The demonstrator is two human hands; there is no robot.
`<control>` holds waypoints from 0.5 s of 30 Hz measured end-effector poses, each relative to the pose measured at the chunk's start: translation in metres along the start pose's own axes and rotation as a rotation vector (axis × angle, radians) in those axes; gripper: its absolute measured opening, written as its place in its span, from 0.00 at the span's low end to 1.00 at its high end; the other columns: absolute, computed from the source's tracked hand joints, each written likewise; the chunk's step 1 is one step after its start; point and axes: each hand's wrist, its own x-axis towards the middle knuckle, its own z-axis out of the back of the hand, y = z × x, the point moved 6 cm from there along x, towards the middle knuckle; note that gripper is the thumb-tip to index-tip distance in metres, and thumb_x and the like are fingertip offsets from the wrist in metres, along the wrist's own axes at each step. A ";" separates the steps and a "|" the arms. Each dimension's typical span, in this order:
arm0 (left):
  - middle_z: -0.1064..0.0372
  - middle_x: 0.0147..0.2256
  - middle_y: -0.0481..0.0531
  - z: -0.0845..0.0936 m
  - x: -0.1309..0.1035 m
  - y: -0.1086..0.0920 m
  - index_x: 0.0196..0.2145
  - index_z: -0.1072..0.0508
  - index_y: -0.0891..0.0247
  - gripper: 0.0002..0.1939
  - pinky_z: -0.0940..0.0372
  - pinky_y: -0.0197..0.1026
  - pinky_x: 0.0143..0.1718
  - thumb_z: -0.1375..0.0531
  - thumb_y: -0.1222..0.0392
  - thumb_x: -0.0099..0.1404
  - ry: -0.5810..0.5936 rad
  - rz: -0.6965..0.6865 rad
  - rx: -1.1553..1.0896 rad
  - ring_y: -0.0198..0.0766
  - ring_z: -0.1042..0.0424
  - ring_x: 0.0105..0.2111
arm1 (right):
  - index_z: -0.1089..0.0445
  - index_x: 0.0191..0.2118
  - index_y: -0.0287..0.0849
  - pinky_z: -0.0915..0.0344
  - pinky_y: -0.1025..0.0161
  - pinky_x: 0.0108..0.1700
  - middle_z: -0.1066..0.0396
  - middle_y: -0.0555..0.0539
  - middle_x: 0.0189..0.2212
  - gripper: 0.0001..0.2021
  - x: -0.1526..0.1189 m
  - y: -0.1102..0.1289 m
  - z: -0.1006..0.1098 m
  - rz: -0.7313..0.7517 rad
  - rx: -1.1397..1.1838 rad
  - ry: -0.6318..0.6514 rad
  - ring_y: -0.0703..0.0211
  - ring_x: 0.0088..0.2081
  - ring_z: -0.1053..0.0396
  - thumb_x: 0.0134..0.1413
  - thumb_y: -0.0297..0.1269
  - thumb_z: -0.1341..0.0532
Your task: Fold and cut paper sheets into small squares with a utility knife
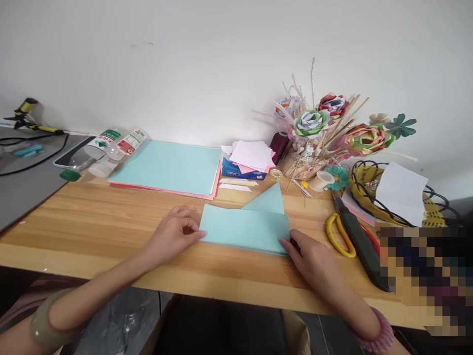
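A light blue sheet of paper (244, 229) lies folded on the wooden table in front of me, its near edge doubled over. Behind the folded strip, a pointed blue flap (269, 201) sticks out toward the wall. My left hand (178, 228) pinches the strip's left end between thumb and fingers. At the opposite end, my right hand (312, 254) grips the near right corner, thumb on top and fingers partly hidden behind the edge.
A stack of coloured paper (166, 165) lies at the back left, beside two plastic bottles (127, 144). Paper flowers (311, 122) stand in a pot at the back right. Scissors (340, 235), a dark green tool (360, 241) and a yellow basket (364, 195) are on the right.
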 end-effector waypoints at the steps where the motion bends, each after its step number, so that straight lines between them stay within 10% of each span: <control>1: 0.33 0.27 0.46 0.000 0.000 0.000 0.21 0.30 0.60 0.14 0.41 0.42 0.36 0.39 0.53 0.60 0.001 -0.002 0.004 0.40 0.37 0.33 | 0.45 0.25 0.48 0.50 0.62 0.24 0.34 0.50 0.20 0.14 -0.001 0.000 -0.001 0.002 -0.014 -0.003 0.57 0.21 0.36 0.62 0.44 0.52; 15: 0.34 0.26 0.47 -0.004 0.000 -0.001 0.22 0.32 0.60 0.17 0.44 0.43 0.35 0.44 0.50 0.64 0.070 -0.045 0.173 0.40 0.39 0.32 | 0.46 0.28 0.47 0.47 0.63 0.25 0.36 0.51 0.23 0.12 -0.008 0.003 -0.004 0.016 -0.070 -0.043 0.58 0.23 0.37 0.64 0.42 0.52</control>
